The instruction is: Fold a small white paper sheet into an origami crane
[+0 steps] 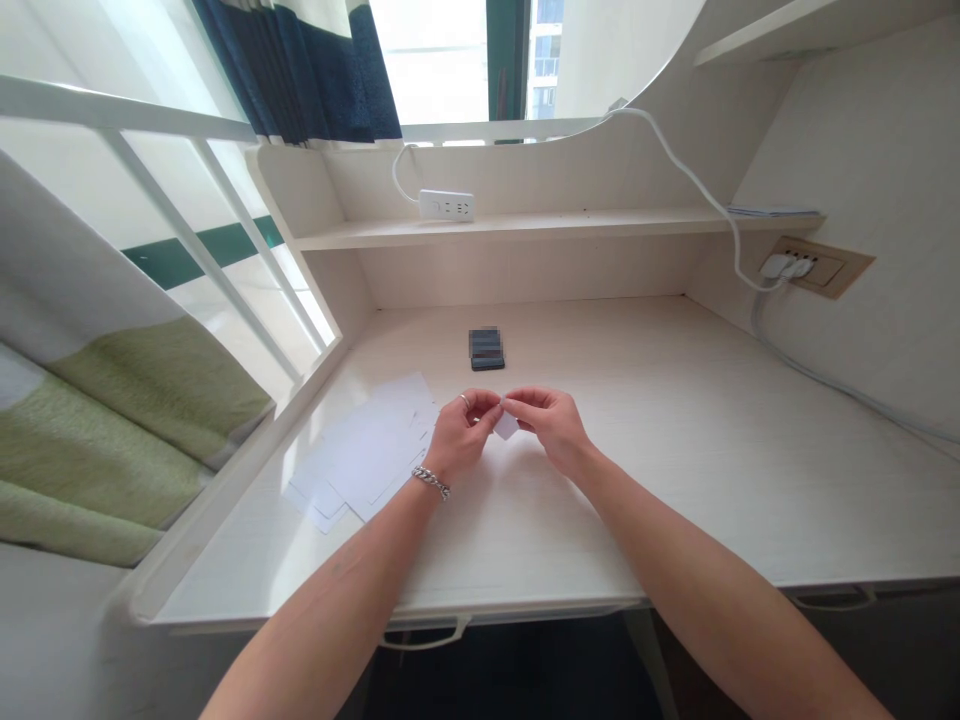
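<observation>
A small piece of white paper is pinched at its top between both hands, just above the desk. My left hand, with a ring and a chain bracelet on the wrist, is closed on the paper's left side. From the right, my right hand grips it with thumb and fingertips. The fingers cover the paper's upper part, so whether it is folded there I cannot tell. Several white sheets lie overlapping to the left of my left hand.
Beyond the hands a dark phone-like object lies on the desk. A white power strip sits on the shelf behind. At right, a white cable runs to a wall socket. A curtain hangs at left.
</observation>
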A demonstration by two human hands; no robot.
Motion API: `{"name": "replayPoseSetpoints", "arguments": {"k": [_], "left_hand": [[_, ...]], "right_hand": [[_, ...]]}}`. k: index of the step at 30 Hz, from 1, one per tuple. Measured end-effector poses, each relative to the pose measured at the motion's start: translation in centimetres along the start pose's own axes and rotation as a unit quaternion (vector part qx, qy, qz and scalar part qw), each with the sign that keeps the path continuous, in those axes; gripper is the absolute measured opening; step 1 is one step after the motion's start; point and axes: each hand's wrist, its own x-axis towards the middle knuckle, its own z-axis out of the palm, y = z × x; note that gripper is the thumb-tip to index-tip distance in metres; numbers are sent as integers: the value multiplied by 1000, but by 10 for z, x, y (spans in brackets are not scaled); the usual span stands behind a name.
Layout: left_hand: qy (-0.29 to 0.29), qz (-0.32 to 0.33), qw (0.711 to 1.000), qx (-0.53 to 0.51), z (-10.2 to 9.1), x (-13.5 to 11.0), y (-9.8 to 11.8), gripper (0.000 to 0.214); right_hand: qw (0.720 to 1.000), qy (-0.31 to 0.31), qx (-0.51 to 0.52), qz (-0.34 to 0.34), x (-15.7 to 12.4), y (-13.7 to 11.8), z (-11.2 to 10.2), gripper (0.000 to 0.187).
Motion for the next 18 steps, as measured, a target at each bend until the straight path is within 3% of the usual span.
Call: {"name": "replayPoseSetpoints", "arguments": {"k": [18], "left_hand": [[-21, 0, 1000, 16, 0, -2, 6, 38]], "right_hand": [[998, 9, 54, 15, 2, 3, 1, 36]]}}
